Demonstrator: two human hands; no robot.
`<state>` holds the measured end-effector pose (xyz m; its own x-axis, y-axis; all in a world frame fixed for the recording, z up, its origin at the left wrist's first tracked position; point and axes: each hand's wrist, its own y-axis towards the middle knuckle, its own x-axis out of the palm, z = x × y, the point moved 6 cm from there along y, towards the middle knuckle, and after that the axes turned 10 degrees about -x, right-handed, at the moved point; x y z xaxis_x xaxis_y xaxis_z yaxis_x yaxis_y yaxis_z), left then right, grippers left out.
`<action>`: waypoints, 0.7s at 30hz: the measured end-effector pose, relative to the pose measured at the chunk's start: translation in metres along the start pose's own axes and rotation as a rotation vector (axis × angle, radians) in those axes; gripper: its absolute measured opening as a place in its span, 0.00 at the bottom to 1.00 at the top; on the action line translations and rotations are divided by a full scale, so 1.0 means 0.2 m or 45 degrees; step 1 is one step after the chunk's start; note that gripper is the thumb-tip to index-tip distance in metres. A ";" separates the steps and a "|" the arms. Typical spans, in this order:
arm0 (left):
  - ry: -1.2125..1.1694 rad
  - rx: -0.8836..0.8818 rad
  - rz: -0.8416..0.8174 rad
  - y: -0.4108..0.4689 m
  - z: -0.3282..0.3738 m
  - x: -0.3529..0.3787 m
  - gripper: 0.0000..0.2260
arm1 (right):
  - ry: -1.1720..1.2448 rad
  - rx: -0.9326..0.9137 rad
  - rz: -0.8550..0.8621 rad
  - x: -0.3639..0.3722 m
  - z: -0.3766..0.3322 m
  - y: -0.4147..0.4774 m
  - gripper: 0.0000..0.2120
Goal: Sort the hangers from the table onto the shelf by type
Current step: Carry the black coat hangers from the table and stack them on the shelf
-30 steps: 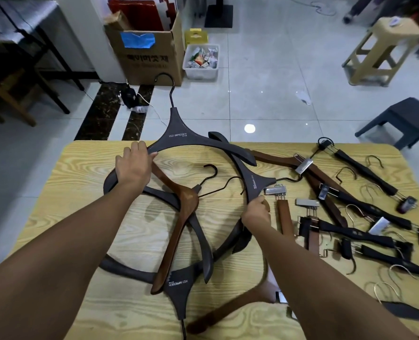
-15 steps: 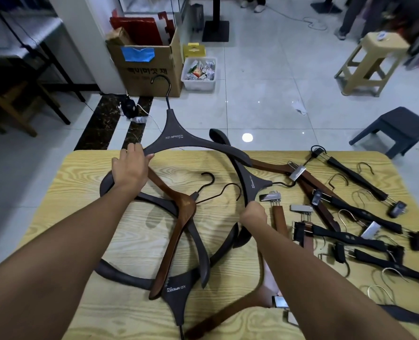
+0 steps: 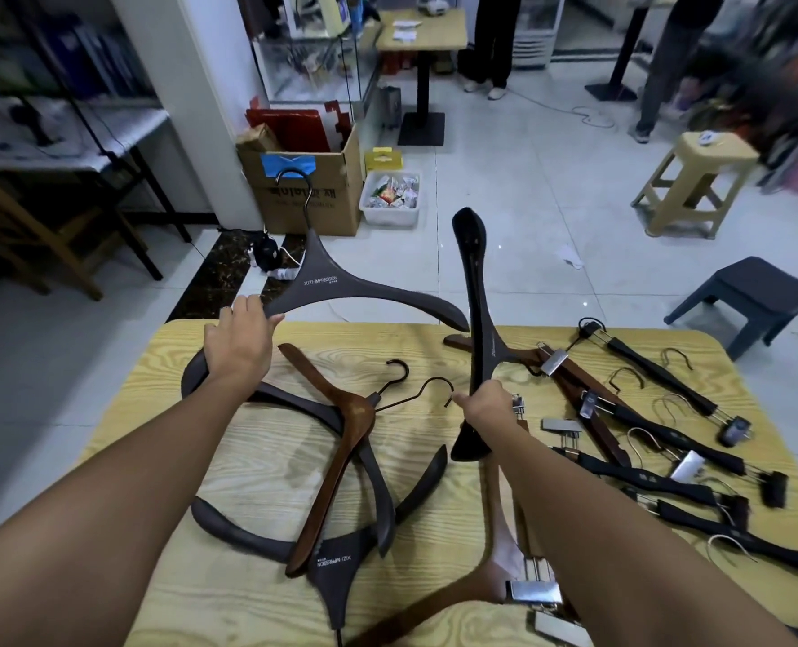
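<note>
Above the far edge of the table (image 3: 257,464), my left hand (image 3: 243,347) has its fingers wrapped round one arm of a dark hanger (image 3: 341,291), just beside its neck; the hook points away from the table, toward a cardboard box (image 3: 336,203); my right hand (image 3: 483,406), over the table's middle, is clenched on the lower arm of a second dark hanger (image 3: 479,310), which stands nearly upright, its top end past the far edge; half a second ago that one lay flat on the table, and the left one has risen slightly too; a brown hanger (image 3: 341,459) lies on the table between my forearms.
</note>
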<state>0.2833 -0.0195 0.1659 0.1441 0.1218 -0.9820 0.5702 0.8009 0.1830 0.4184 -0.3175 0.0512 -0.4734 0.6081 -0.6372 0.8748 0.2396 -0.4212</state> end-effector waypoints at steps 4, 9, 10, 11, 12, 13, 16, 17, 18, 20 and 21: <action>0.009 -0.023 0.029 -0.05 -0.06 -0.06 0.17 | -0.059 -0.085 0.010 -0.05 -0.06 -0.06 0.22; 0.054 -0.059 0.041 -0.11 -0.15 -0.13 0.18 | -0.117 -0.226 0.014 -0.11 -0.18 -0.13 0.20; 0.068 -0.071 0.036 -0.13 -0.16 -0.14 0.18 | -0.168 -0.272 0.015 -0.12 -0.21 -0.14 0.19; 0.074 -0.089 0.034 -0.14 -0.18 -0.15 0.18 | -0.238 -0.331 0.028 -0.14 -0.25 -0.16 0.18; 0.069 -0.107 0.031 -0.16 -0.20 -0.16 0.18 | -0.321 -0.394 0.054 -0.16 -0.29 -0.18 0.17; 0.058 -0.126 0.031 -0.17 -0.23 -0.17 0.18 | -0.404 -0.462 0.089 -0.19 -0.33 -0.19 0.16; 0.039 -0.163 0.024 -0.21 -0.28 -0.19 0.17 | -0.584 -0.662 0.180 -0.29 -0.45 -0.22 0.14; 0.037 -0.167 0.022 -0.22 -0.29 -0.20 0.17 | -0.626 -0.724 0.205 -0.33 -0.49 -0.24 0.14; 0.038 -0.168 0.021 -0.23 -0.29 -0.20 0.17 | -0.657 -0.788 0.229 -0.36 -0.54 -0.25 0.13; 0.051 -0.153 0.023 -0.25 -0.29 -0.22 0.18 | -0.696 -0.915 0.275 -0.42 -0.63 -0.28 0.13; 0.062 -0.142 0.022 -0.25 -0.28 -0.23 0.18 | -0.711 -0.966 0.285 -0.44 -0.68 -0.30 0.12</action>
<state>0.2019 -0.0324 0.1985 0.1123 0.1618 -0.9804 0.4737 0.8586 0.1959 0.4223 -0.2824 0.2210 -0.0975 0.2988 -0.9493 0.6918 0.7061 0.1512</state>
